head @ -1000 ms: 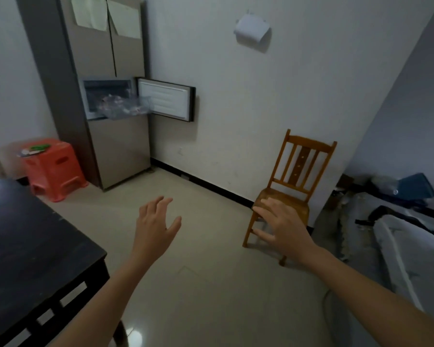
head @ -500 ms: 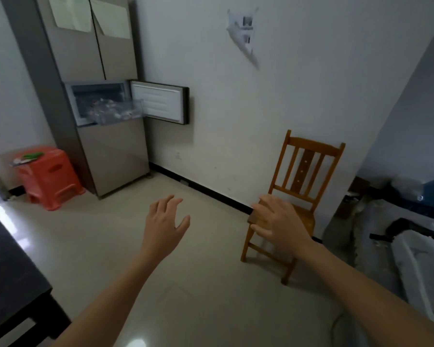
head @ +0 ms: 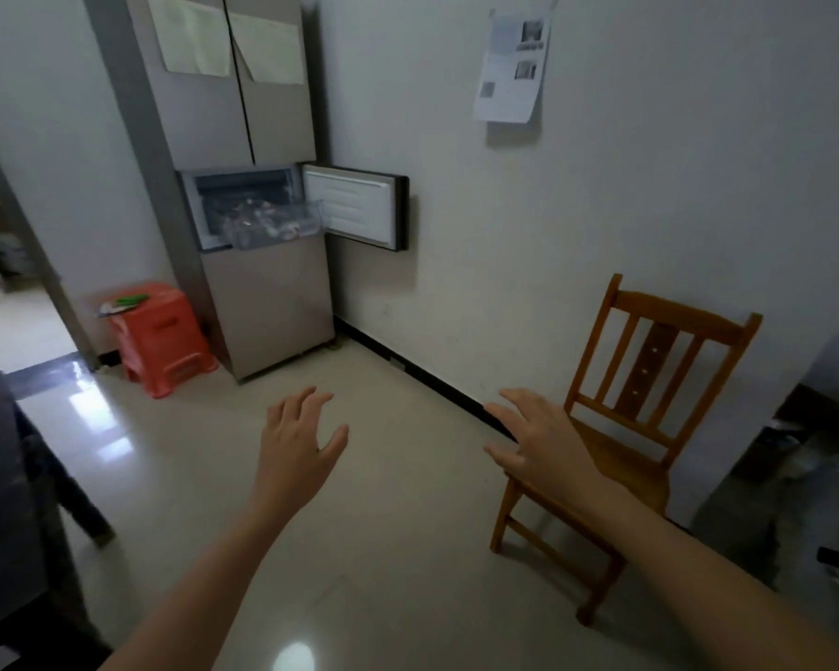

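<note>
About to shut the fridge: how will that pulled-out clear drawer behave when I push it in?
The clear drawer looks like thin plastic, so it may flex if pushed at one corner. It seems full of packed items, so it is probably heavy and may slide stiffly.

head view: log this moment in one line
left hand open, holds nothing | right hand open, holds nothing, near wooden chair | fridge small door open, drawer pulled out | orange stool beside it
</note>
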Tool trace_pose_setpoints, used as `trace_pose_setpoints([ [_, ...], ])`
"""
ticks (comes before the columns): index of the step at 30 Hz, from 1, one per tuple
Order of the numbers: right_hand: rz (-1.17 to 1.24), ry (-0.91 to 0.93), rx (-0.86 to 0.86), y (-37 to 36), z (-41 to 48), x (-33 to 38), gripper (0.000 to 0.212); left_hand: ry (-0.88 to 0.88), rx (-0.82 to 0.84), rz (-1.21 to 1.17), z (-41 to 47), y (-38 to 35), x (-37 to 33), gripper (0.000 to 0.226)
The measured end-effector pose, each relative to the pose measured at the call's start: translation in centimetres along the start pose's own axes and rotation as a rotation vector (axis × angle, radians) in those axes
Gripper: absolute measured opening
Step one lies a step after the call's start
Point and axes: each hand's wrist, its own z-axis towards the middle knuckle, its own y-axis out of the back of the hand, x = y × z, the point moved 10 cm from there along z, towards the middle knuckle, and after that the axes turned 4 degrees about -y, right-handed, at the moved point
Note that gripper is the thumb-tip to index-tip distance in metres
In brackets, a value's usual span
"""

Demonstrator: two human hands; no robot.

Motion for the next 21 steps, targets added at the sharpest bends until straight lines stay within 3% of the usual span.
trace_pose_setpoints([
  [9, 0.054, 0.15, -0.032, -7.7, 10.0, -1.0, 0.047, 0.11, -0.082, 0.035, 7.7, -2.6, 6.4, 0.043],
  [14, 0.086, 0.204, -0.054, -11.8, 17.9, -2.0, 0.046, 0.172, -0.15, 0.032, 13.9, -3.3, 10.8, 0.052],
  [21, 0.143, 0.217, -0.043, -17.9, 27.0, -2.7, 0.046, 0.186, -0.188, 0.083, 21.5, -4.3, 15.8, 0.043],
])
